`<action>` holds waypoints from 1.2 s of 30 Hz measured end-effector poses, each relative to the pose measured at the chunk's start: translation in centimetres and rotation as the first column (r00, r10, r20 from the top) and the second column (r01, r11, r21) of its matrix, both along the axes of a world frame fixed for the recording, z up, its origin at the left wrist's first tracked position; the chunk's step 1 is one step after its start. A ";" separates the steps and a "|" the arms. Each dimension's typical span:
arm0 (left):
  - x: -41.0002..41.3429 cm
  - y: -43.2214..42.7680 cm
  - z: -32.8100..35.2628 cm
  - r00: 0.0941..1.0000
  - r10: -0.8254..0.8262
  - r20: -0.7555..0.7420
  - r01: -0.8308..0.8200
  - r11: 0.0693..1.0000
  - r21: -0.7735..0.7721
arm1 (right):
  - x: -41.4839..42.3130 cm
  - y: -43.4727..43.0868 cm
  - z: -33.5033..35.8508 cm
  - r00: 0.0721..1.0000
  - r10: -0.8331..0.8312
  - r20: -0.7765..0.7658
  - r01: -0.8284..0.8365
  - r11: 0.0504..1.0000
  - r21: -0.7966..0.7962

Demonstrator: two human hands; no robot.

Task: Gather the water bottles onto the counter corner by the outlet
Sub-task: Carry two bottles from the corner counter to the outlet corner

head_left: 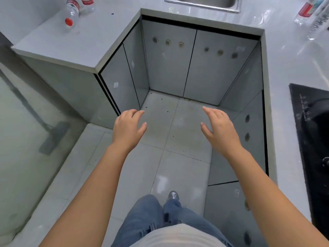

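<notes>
Two clear water bottles with red labels stand on the left counter at the top left: one with a red cap [71,13] and a second bottle [87,4] behind it, cut off by the frame edge. More clear bottles [310,15] lie on the right counter at the top right, one with a red label. My left hand [127,128] and my right hand [219,129] are both held out over the floor, fingers apart, holding nothing, far from all the bottles.
A U-shaped white counter [76,45] surrounds me, with grey cabinet doors [169,59] below. A steel sink [204,3] sits at the top centre. A black cooktop [309,139] lies on the right counter. A glass panel stands at the left.
</notes>
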State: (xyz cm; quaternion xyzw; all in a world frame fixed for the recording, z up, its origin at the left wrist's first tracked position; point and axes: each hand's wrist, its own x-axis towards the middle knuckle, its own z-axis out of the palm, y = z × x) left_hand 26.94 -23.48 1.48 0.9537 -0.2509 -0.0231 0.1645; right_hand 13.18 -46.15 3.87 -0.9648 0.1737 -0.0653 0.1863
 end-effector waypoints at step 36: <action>49.1 -10.0 2.0 0.974 0.214 0.071 -0.199 0.965 -0.170 | 55.8 -11.9 1.5 0.940 0.341 0.023 -0.339 0.939 -0.065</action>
